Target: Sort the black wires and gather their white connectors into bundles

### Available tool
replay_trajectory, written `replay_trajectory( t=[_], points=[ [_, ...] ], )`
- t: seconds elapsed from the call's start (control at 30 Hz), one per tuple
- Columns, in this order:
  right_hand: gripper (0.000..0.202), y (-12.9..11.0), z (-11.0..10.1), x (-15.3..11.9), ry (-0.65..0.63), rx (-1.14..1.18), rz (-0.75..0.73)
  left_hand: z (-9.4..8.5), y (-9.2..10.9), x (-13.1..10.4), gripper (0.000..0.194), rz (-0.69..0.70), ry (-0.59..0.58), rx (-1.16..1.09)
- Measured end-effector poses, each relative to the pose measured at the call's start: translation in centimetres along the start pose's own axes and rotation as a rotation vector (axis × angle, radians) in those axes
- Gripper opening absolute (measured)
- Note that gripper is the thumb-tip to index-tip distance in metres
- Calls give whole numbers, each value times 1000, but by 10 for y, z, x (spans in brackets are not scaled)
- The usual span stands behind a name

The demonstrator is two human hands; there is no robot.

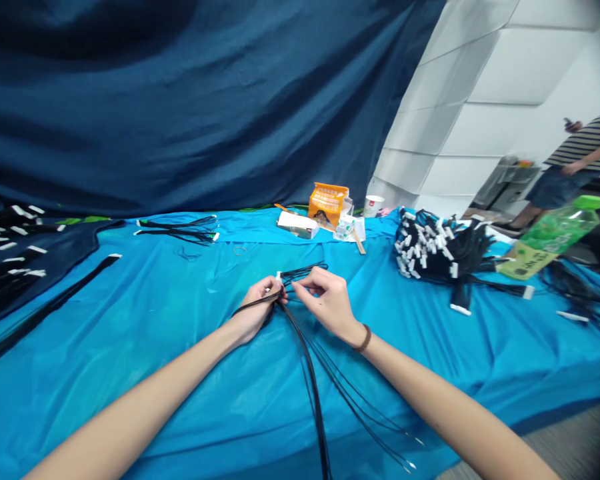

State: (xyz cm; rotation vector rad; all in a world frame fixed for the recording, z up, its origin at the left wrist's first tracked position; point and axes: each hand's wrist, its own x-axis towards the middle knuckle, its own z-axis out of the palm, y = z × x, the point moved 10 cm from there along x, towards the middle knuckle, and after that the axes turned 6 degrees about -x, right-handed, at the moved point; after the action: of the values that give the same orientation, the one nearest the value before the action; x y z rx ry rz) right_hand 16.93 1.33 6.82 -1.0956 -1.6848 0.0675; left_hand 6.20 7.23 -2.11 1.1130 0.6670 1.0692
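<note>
From here, the left hand (256,310) pinches the black wires (312,372) beside their white plug (279,275), above the blue cloth (180,333). I can't tell if the right hand (327,300) grips 1 strand. They look light, bendy; best held near the plug.

1. Black wires (318,407): stretch inside the left hand (255,308) hidden; thick strand cut off below.
2. Right hand (329,303): fingertip contact too small to tell.
3. Orange packet (329,199): lettering blurred.
4. Standing person (591,145): cut off by the right edge.
</note>
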Motion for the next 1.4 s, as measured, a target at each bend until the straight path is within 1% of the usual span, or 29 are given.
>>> replay_trajectory(
  t=[0.27, 0.43, 0.63, 0.73, 0.8, 0.87, 0.9, 1.0, 1.07, 1.13, 1.2, 1.3, 1.4],
  points=[
    [21, 0, 2, -2, -9, -23, -7, 2, 3, 0, 28, 39, -31, 79],
    [15, -3, 6, -4, -38, -54, -64, 11, 7, -4, 28, 41, -70, 134],
    [17, -4, 13, -7, -74, -107, -105, 12, 10, -6, 28, 41, -51, 146],
    [15, -2, 15, -8, -66, -116, -122, 11, 4, -4, 26, 20, -60, 106],
    [13, -1, 14, -8, -42, -119, -158, 11, -2, -3, 21, -19, -80, 2],
    [13, -5, 12, -9, -11, -156, -246, 12, -9, -1, 14, -79, -97, -126],
    [16, -10, 10, -10, 0, -191, -316, 11, -12, -1, 12, -115, -95, -185],
    [24, -29, 9, -18, -6, -301, -595, 8, -19, -1, 6, -208, -61, -316],
    [23, -41, 8, -26, -14, -344, -768, 5, -22, -1, 5, -249, -34, -369],
    [19, -47, 9, -33, -16, -377, -882, 3, -23, -1, 7, -268, -12, -405],
    [16, -49, 13, -37, -44, -407, -934, 0, -23, 0, 10, -268, 20, -432],
    [13, -47, 28, -40, -142, -451, -942, -4, -24, 0, 12, -278, 60, -432],
    [14, -47, 39, -44, -219, -476, -963, -5, -27, -1, 13, -307, 66, -413]
  ],
)
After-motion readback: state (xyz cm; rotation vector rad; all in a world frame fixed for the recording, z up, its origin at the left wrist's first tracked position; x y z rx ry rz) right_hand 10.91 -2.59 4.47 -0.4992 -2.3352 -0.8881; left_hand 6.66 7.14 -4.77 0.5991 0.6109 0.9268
